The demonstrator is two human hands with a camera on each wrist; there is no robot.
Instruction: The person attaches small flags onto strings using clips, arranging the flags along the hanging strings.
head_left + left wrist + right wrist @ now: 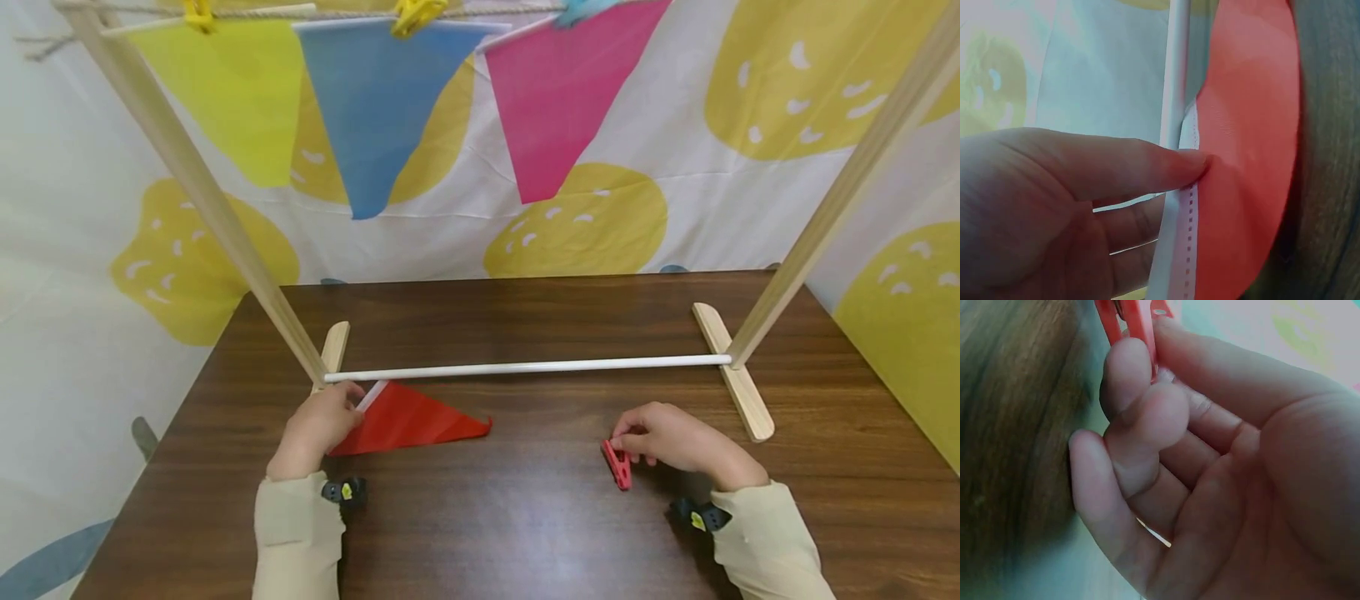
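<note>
My left hand (321, 423) pinches a red pennant (420, 417) by its white-banded edge, just in front of the stand's left foot. In the left wrist view the thumb presses on the white band (1180, 256) where it meets the red cloth, with the other fingers behind it. The pennant's narrow tip points right, low over the table. My right hand (675, 440), farther right, holds a small red clothespin (617, 465) between thumb and fingertips. The right wrist view has the clothespin (1141, 325) at its top edge, the other fingers curled below.
A wooden stand with a left post (195, 183), a right post (847, 183) and a white crossbar (525, 367) stands on the brown table (510, 517). Along its rope (495, 12) hang yellow (232, 92), blue (390, 100) and pink (566, 92) pennants, clipped with clothespins. Patterned cloth hangs behind.
</note>
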